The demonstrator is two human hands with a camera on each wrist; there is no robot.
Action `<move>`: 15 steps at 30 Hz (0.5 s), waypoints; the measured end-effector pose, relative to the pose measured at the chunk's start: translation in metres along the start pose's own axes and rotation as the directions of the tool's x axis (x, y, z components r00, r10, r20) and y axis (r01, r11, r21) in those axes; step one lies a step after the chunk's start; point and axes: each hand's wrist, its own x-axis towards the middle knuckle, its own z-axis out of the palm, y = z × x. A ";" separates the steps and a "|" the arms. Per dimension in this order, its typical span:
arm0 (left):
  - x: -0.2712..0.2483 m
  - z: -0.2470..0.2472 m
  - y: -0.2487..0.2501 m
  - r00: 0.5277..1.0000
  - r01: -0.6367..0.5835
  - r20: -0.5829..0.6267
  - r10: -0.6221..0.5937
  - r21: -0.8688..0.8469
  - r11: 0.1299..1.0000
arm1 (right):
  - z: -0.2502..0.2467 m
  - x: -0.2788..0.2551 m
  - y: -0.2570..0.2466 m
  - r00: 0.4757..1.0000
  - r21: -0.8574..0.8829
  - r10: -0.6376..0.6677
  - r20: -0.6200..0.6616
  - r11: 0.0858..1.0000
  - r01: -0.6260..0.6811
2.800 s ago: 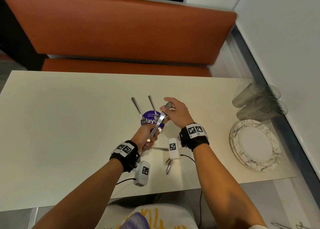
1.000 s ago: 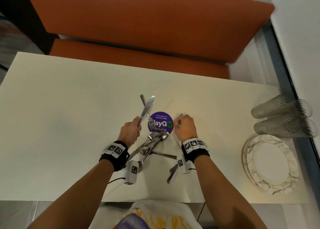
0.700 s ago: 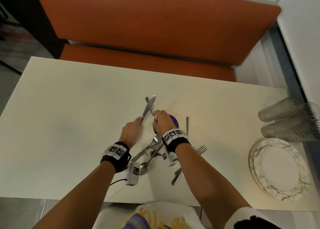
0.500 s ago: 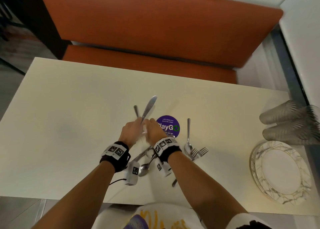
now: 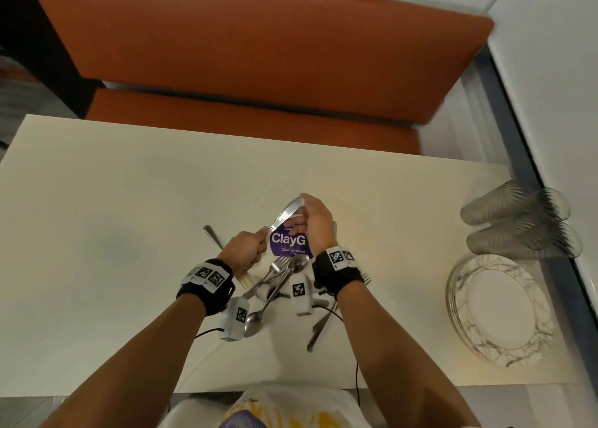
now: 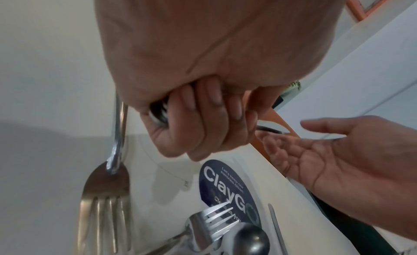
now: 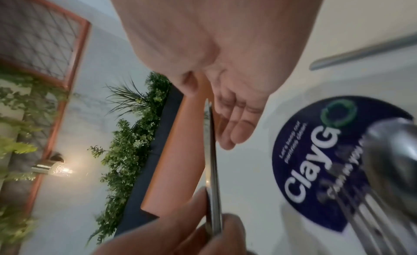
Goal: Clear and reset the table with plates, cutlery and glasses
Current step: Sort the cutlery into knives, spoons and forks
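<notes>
Knife (image 5: 285, 214) clenched by its handle in left hand (image 5: 246, 253), blade angled up over purple sticker (image 5: 288, 241) on table (image 5: 129, 233). Right hand (image 5: 315, 223) beside blade tip, fingers straight, holding nothing. Loose cutlery (image 5: 275, 282) piled between wrists; plates (image 5: 498, 311) and glasses (image 5: 521, 220) at right edge.

Orange bench (image 5: 259, 55) against white wall (image 5: 550, 71)

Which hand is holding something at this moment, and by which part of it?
The left hand grips a knife by its handle, blade pointing up and away. The right hand is open beside the blade tip; whether it touches the blade cannot be told.
</notes>
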 end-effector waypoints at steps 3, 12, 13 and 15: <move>0.000 0.002 0.004 0.998 0.019 0.064 -0.022 0.056 0.998 | -0.009 0.006 -0.010 0.984 -0.333 -0.171 0.048 0.926 0.177; 0.010 -0.013 0.010 0.939 -0.279 -0.059 0.340 0.451 0.848 | -0.025 0.031 -0.003 0.986 -0.308 -0.153 -0.072 0.943 0.123; 0.013 -0.015 0.009 0.922 -0.306 -0.073 0.380 0.463 0.832 | -0.026 0.034 0.000 0.988 -0.271 -0.121 -0.093 0.958 0.092; 0.021 -0.019 0.009 0.890 -0.339 -0.082 0.448 0.537 0.772 | -0.028 0.036 0.007 0.992 -0.192 -0.049 -0.117 0.981 0.025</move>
